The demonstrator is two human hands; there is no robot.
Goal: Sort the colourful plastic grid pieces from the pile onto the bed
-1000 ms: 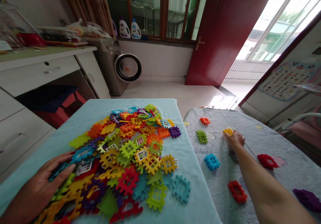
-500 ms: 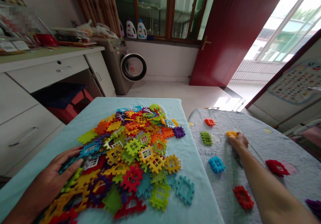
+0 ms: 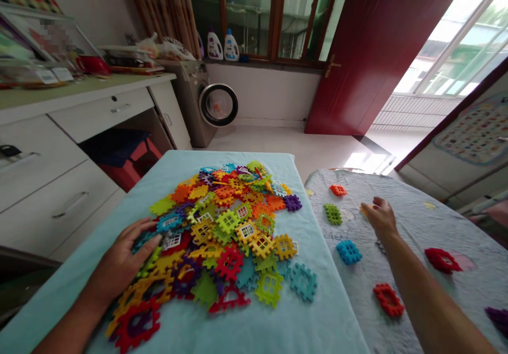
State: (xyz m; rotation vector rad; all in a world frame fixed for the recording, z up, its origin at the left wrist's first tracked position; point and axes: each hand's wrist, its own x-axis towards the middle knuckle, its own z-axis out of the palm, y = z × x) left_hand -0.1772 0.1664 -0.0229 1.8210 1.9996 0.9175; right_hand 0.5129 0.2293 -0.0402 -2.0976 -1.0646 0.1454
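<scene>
A heap of colourful interlocking plastic building pieces lies on the pale blue cloth. My left hand rests at the heap's left edge, fingers stretched and thumb apart, over a partly hidden blue piece. On the grey-blue cloth to the right, my right hand is beside a yellow piece, its fingers apart; the hand covers part of that piece. Around it lie an orange piece, a green piece, a blue stack and a red stack.
Dark red pieces and purple pieces lie farther right. A gap separates the blue-covered table from the grey-blue surface. Beyond stand a washing machine with its door ajar, a counter and a red door.
My right hand's fingers have lifted and spread from the yellow piece, which stays on the cloth. My left hand keeps its place on the heap. The whole view has shifted slightly.
</scene>
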